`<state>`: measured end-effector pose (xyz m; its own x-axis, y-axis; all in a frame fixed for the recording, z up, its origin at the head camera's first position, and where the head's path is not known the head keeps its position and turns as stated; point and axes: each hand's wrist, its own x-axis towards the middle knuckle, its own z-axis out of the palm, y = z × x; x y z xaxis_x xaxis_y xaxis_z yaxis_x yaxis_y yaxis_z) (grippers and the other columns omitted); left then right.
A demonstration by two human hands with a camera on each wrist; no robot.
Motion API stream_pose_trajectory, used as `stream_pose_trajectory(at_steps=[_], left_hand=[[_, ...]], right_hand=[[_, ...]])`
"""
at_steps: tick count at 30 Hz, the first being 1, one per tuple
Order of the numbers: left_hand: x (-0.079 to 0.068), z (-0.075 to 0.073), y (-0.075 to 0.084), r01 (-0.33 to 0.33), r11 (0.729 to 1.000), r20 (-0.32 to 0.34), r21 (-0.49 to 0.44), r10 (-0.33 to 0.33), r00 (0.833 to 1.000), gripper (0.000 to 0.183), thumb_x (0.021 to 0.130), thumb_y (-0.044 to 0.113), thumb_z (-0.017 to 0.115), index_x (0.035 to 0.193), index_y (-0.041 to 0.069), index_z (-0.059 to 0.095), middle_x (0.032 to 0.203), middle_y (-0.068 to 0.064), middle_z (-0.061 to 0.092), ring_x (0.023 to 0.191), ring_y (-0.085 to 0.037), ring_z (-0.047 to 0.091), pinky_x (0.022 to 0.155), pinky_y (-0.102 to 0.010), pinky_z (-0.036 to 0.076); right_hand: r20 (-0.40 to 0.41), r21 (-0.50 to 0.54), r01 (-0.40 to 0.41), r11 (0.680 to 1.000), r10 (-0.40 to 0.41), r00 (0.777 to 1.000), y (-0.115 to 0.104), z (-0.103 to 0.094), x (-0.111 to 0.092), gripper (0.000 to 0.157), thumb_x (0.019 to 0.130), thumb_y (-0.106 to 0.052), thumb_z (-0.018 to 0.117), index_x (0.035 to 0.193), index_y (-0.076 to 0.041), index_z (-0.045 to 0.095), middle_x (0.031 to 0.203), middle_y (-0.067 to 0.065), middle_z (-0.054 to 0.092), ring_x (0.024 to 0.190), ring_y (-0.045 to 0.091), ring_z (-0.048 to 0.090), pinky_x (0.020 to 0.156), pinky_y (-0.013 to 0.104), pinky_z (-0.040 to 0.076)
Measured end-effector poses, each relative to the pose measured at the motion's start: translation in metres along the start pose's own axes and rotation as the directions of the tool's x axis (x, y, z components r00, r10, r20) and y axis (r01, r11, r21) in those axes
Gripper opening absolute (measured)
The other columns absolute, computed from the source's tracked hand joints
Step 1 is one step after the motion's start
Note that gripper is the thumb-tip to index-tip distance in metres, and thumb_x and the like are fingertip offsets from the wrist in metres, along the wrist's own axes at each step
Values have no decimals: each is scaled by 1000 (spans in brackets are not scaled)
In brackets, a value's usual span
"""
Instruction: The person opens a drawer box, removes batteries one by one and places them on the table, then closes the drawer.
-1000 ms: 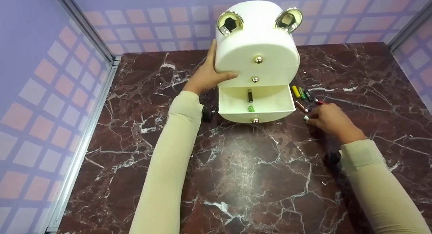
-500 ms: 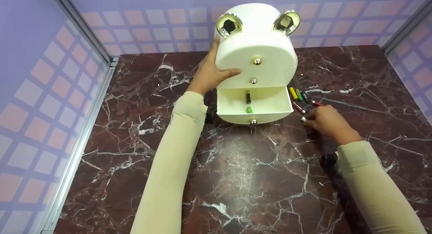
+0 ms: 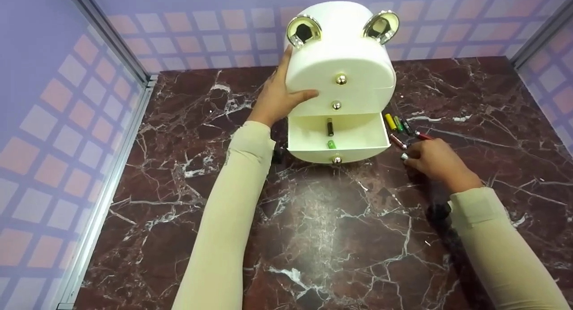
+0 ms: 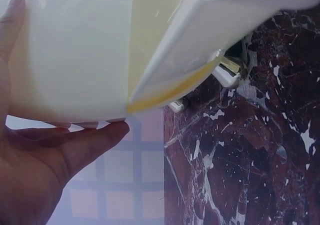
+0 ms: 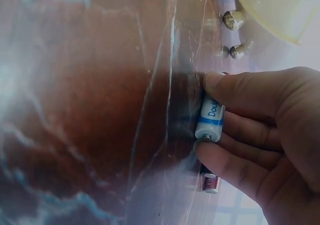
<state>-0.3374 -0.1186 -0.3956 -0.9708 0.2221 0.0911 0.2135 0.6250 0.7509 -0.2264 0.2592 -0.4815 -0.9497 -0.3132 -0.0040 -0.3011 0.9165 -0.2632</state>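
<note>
A white drawer cabinet [image 3: 367, 95] with round knobs stands at the back. My left hand [image 3: 274, 97] rests on its left side, fingers straight along the wall and thumb lying on the front. Its bottom drawer [image 3: 360, 131] is pulled out and holds a black battery [image 3: 330, 127] and a green battery [image 3: 331, 144]. Right of the drawer, my right hand [image 3: 436, 160] pinches a white-and-blue battery [image 5: 211, 116] between thumb and fingers, close over the table. In the right wrist view, a red-ended battery [image 5: 210, 183] shows beyond the fingers.
Beside the drawer lie a yellow battery [image 3: 391, 122], a green-and-dark battery [image 3: 398, 123], a black battery [image 3: 407, 127], a brownish-red battery [image 3: 398, 141] and a red battery [image 3: 422, 135]. Gold ear-like rings [image 3: 304, 31] stick out from the cabinet's top. Tiled walls [image 3: 215, 30] bound the marbled table [image 3: 313, 220].
My left thumb has shifted slightly across the cabinet front. The right hand stays in nearly the same spot with the white-and-blue battery; the view itself has moved a little.
</note>
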Motion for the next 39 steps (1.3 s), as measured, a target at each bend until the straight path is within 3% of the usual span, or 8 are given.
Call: stream_pose_trajectory(at_steps=[7,13,22,28,33,39], left_hand=[[-2,2,-3,5,1000,-5,-4,-5,1000,123,61,71,75,150,51,-7,157,-7,33,127,-25,51,109,-40,41],[-5,6,-6,-18,1000,-12,5,18,1000,122,62,73,73,151,50,-7,157,-8,34,127,-27,52,108,-41,43],[-6,5,-6,-16,1000,-26,24,17,1000,121,62,74,71,150,51,-8,158,-8,32,128,-28,51,108,-43,43],[-4,4,-3,-24,999,-33,33,26,999,121,61,75,71,150,51,-7,160,-7,28,132,-30,48,110,-44,41],[-4,3,-2,-31,999,-35,29,32,999,121,62,73,71,152,49,-6,159,-8,30,130,-29,50,109,-43,42],[-4,2,-1,-37,998,-45,43,39,998,120,64,73,71,153,46,-5,158,-9,32,130,-28,50,110,-42,41]], right_hand=[[-3,4,-40,999,40,999,-4,-1,-4,23,84,-24,72,96,-3,71,80,14,71,70,34,62,66,55,50],[-152,67,-14,998,24,988,-19,-8,-6,20,85,-17,70,98,-2,72,82,15,71,72,31,64,67,52,51],[-346,177,64,982,1,938,-52,-23,2,20,87,-16,72,103,-4,73,92,11,73,75,23,68,69,41,56],[-363,207,86,974,-5,932,-64,-30,9,20,88,-13,69,104,-2,72,90,12,74,75,22,68,68,39,56],[-391,206,147,967,-57,919,-75,-34,18,19,87,-11,69,103,-1,72,92,14,73,75,25,68,69,40,56],[-374,207,176,962,-89,923,-91,-36,28,18,86,-11,70,101,-2,72,90,14,73,75,27,67,69,40,56]])
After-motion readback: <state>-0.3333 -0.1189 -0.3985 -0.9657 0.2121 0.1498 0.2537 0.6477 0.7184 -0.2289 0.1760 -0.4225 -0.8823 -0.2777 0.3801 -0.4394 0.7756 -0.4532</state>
